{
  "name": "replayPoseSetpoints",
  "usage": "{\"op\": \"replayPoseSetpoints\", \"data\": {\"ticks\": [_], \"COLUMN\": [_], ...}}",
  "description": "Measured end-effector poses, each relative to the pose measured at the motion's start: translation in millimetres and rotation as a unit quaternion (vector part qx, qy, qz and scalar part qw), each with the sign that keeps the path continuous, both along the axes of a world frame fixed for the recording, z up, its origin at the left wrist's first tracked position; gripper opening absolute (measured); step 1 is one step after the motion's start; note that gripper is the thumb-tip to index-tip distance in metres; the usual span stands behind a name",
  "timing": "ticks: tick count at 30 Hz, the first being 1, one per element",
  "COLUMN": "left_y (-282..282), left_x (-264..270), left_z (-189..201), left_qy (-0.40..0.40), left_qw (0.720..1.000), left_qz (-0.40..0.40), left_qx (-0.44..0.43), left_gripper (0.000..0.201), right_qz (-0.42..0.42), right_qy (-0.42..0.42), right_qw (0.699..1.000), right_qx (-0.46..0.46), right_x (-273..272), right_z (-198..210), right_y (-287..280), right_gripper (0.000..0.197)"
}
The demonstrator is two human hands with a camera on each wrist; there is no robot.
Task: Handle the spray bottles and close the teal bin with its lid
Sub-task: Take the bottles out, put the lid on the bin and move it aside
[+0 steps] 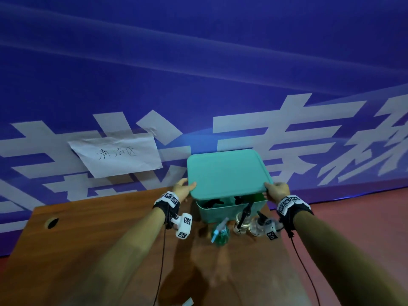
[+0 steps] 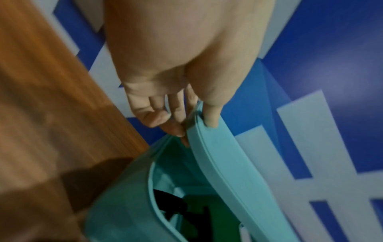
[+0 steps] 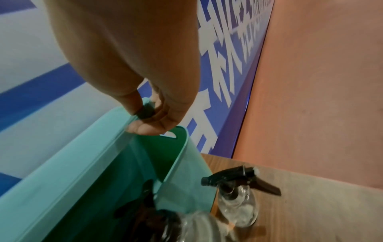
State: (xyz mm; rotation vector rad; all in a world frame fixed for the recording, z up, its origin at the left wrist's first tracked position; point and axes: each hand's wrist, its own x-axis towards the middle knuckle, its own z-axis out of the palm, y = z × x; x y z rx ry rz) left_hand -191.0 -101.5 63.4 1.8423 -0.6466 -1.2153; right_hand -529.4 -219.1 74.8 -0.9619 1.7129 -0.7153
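Note:
A teal lid [image 1: 227,173] hangs tilted just above the open teal bin [image 1: 220,212], its near edge raised. My left hand [image 1: 184,187] pinches the lid's left edge [image 2: 207,131], thumb on top and fingers under. My right hand [image 1: 277,191] pinches the right edge [image 3: 132,121] the same way. Black spray heads [image 1: 213,203] show inside the bin. In front of the bin stand a green spray bottle [image 1: 220,234] with a light blue trigger, a clear bottle [image 1: 241,221] with a black head, and another clear bottle [image 1: 260,225], also seen in the right wrist view [image 3: 238,203].
The bin sits at the far edge of a wooden table [image 1: 99,239] against a blue banner wall [image 1: 198,74]. A paper sign [image 1: 119,155] is taped to the wall at left. A cable hole [image 1: 51,222] lies at the table's left. Red floor [image 1: 364,217] is to the right.

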Motion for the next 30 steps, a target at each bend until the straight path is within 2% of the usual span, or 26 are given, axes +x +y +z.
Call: {"op": "replayPoseSetpoints", "data": {"ticks": [3,8,9,11,13,18,19,21,22,27,30], "left_y": [3,0,-2,-3,-4,-7,-7,-5,-4,2,0], "left_x": [10,6,3,-4,-12,-30,-35,-41,-43,-44,-44], "left_z": [-5,-1,-3,-6,-11,-24,-22,-18,-17,-19,-26], "left_qy": [-0.090,-0.094,-0.102,-0.121,-0.127,-0.134,-0.144,-0.166,-0.171,-0.187,-0.207], "left_qw": [0.988,0.985,0.984,0.981,0.981,0.981,0.980,0.978,0.977,0.975,0.969], "left_qz": [-0.105,-0.113,-0.115,-0.120,-0.117,-0.107,-0.103,-0.090,-0.086,-0.060,-0.067], "left_qx": [0.064,0.086,0.086,0.088,0.086,0.088,0.089,0.090,0.089,0.101,0.118], "left_gripper": [0.072,0.083,0.083,0.082,0.079,0.070,0.062,0.029,0.021,0.037,0.039], "right_qz": [0.031,0.125,0.152,0.193,0.207,0.227,0.236,0.254,0.260,0.278,0.275], "right_qy": [0.024,0.114,0.148,0.181,0.193,0.242,0.251,0.266,0.274,0.328,0.345], "right_qw": [0.999,0.986,0.977,0.964,0.959,0.943,0.938,0.929,0.925,0.900,0.892], "right_qx": [-0.006,0.006,0.001,-0.006,-0.009,-0.017,-0.027,-0.038,-0.044,-0.069,-0.098], "right_x": [0,3,0,-6,-12,-22,-22,-21,-20,-16,-13], "right_z": [-8,-21,-26,-30,-29,-32,-34,-37,-37,-44,-44], "right_y": [-3,-19,-22,-24,-24,-35,-37,-38,-38,-39,-35], "right_gripper": [0.028,0.028,0.034,0.060,0.071,0.073,0.075,0.077,0.077,0.071,0.062]}}
